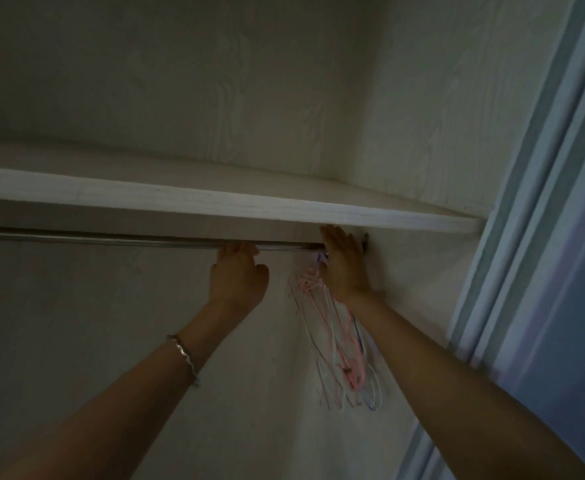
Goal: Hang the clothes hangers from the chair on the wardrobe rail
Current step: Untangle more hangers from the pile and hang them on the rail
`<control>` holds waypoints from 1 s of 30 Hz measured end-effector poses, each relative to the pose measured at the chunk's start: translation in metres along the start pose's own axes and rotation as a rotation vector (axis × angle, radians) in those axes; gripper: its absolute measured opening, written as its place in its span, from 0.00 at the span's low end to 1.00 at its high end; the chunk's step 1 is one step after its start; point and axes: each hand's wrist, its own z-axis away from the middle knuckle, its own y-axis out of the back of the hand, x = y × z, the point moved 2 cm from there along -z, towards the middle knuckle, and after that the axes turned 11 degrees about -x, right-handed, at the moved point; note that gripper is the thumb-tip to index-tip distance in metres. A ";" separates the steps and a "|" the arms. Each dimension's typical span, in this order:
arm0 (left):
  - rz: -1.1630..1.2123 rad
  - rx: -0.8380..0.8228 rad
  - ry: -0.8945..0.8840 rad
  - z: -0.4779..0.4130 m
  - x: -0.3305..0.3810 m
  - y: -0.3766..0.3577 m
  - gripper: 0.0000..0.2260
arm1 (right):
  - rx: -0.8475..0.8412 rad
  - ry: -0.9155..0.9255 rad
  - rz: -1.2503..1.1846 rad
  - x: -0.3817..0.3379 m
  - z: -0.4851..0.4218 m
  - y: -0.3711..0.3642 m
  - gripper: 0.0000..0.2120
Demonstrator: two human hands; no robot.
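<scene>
Left hand: your left hand was up at the wardrobe rail, fingers curled over the bar, nothing else in its grip that showed.
Right hand: your right hand was raised at the rail's right end, just under the shelf, fingers stretched out flat and close together; I could not tell whether the hidden thumb side pinched a hook.
Hangers: the clothes hangers, a thin bunch in pink, white and blue, hung down from the rail between your two hands, close against your right wrist and forearm.
Hooks: their tops met the rail right beside your right hand, too blurred to count.
Wrist: a silver bracelet sat on your left forearm.
Wardrobe: pale wood-grain panels behind the rail, dim light throughout.
Right edge: a bluish sliding door frame ran up the side, well apart from the hangers.
</scene>
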 end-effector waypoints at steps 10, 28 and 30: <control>0.053 -0.197 -0.137 0.062 0.032 -0.015 0.15 | -0.087 -0.034 -0.174 -0.074 0.098 -0.005 0.28; 0.205 -0.961 -0.432 0.370 0.073 -0.158 0.15 | -0.298 -0.899 -0.094 -0.075 0.541 0.050 0.28; 0.197 -1.020 -0.461 0.398 0.085 -0.185 0.14 | -0.328 -1.021 -0.108 -0.061 0.588 0.051 0.27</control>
